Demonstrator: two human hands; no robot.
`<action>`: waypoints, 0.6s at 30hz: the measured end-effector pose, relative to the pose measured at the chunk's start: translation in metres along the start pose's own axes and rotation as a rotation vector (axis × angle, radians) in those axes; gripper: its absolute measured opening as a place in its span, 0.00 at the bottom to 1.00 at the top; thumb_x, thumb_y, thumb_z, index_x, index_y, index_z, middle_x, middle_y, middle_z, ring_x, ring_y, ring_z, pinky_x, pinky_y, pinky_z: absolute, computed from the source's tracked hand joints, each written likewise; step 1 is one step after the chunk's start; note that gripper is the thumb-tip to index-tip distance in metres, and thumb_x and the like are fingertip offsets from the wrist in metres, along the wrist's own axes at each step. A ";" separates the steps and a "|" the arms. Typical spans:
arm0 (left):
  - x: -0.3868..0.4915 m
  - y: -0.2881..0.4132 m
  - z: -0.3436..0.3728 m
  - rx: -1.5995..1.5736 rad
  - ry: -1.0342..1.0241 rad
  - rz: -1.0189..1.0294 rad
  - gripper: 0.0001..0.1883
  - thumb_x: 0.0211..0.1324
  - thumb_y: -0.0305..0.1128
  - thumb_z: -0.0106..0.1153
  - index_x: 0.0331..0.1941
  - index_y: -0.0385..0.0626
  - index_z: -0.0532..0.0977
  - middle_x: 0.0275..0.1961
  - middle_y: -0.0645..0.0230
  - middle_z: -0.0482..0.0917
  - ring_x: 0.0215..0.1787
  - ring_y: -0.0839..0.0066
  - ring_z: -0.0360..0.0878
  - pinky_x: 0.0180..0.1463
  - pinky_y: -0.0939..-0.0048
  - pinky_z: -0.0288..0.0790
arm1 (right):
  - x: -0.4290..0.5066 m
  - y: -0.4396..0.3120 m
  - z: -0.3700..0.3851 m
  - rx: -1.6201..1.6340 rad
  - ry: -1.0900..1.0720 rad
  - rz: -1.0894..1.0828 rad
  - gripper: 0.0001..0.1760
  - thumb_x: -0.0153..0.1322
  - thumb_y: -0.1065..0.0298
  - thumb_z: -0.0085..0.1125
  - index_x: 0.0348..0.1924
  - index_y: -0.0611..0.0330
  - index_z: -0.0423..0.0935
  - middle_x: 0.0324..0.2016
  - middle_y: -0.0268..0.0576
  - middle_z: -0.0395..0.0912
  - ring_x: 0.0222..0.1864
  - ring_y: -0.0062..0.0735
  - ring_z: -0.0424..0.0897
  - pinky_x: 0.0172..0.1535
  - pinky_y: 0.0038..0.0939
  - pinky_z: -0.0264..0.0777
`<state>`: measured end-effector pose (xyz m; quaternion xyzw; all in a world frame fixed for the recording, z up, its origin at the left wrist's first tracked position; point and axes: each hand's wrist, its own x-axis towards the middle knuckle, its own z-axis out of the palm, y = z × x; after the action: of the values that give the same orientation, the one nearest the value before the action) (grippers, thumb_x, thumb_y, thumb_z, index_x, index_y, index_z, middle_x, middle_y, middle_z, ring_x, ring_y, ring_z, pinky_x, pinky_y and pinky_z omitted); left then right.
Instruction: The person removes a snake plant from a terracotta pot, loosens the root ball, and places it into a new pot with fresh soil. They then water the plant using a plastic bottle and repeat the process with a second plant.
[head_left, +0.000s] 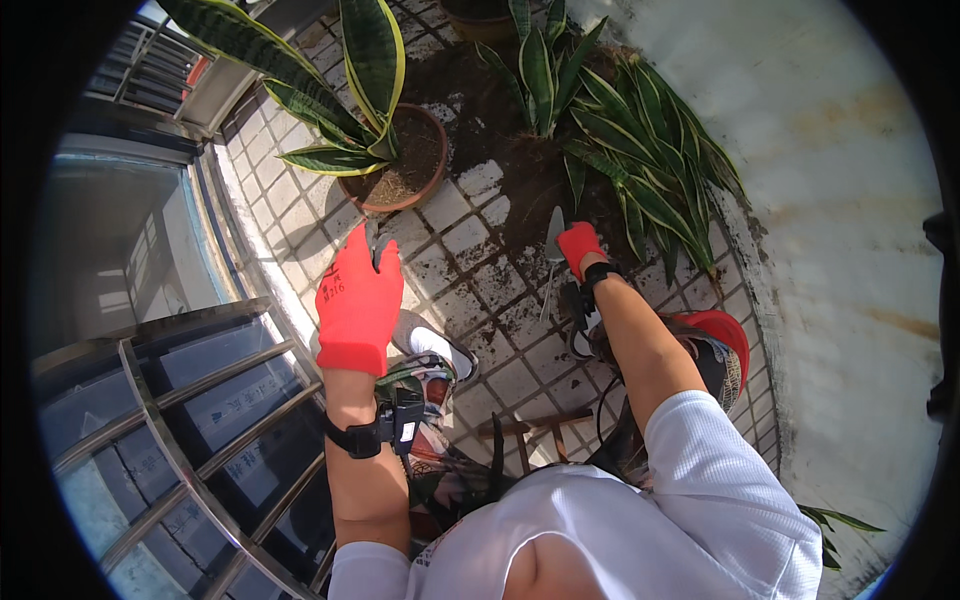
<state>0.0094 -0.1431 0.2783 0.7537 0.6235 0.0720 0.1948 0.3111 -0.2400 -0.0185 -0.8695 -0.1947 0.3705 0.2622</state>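
Observation:
My left hand (364, 296), in a red glove with a dark palm, is just below a terracotta pot (444, 161) holding a snake plant (375, 67) with yellow-edged leaves. Its thumb and forefinger are apart, and nothing shows between them. My right hand (579, 244), also gloved in red, is closed on what looks like a small metal hand trowel (555, 229); its grey blade shows beside the fist and the handle is hidden. Dark loose soil (529, 187) spreads over the tiles around the blade. Uprooted snake plants (652, 150) lie above and right of that hand.
A pale wall (840, 225) curves along the right. Metal railings (202, 480) and a window (112, 240) line the left. A wooden stool or frame (536, 426) stands between my legs. Another pot (480, 22) is at the top, and a red rounded object (727, 330) is by my right leg.

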 end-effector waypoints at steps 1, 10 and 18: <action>-0.003 -0.005 -0.002 -0.014 0.002 -0.012 0.27 0.68 0.46 0.54 0.64 0.42 0.72 0.55 0.51 0.82 0.55 0.51 0.81 0.60 0.56 0.72 | -0.003 0.010 0.015 -0.068 -0.088 0.017 0.16 0.67 0.65 0.58 0.44 0.64 0.84 0.45 0.62 0.83 0.53 0.66 0.79 0.53 0.49 0.75; -0.032 -0.037 -0.028 -0.149 -0.035 -0.115 0.20 0.64 0.31 0.62 0.59 0.40 0.76 0.45 0.52 0.84 0.45 0.59 0.85 0.51 0.65 0.76 | -0.150 0.092 0.182 -0.679 -0.790 -0.241 0.16 0.70 0.61 0.54 0.40 0.62 0.84 0.44 0.60 0.84 0.51 0.59 0.82 0.53 0.48 0.77; -0.026 -0.032 -0.022 -0.197 -0.065 -0.104 0.23 0.64 0.25 0.59 0.63 0.39 0.73 0.48 0.56 0.84 0.47 0.66 0.84 0.53 0.65 0.75 | -0.163 0.094 0.223 -0.890 -0.451 -1.411 0.28 0.76 0.59 0.43 0.69 0.57 0.65 0.70 0.49 0.64 0.76 0.49 0.57 0.78 0.52 0.44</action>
<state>-0.0336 -0.1593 0.2898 0.6996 0.6448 0.0982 0.2917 0.0523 -0.3307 -0.1181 -0.4729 -0.8636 0.1737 0.0211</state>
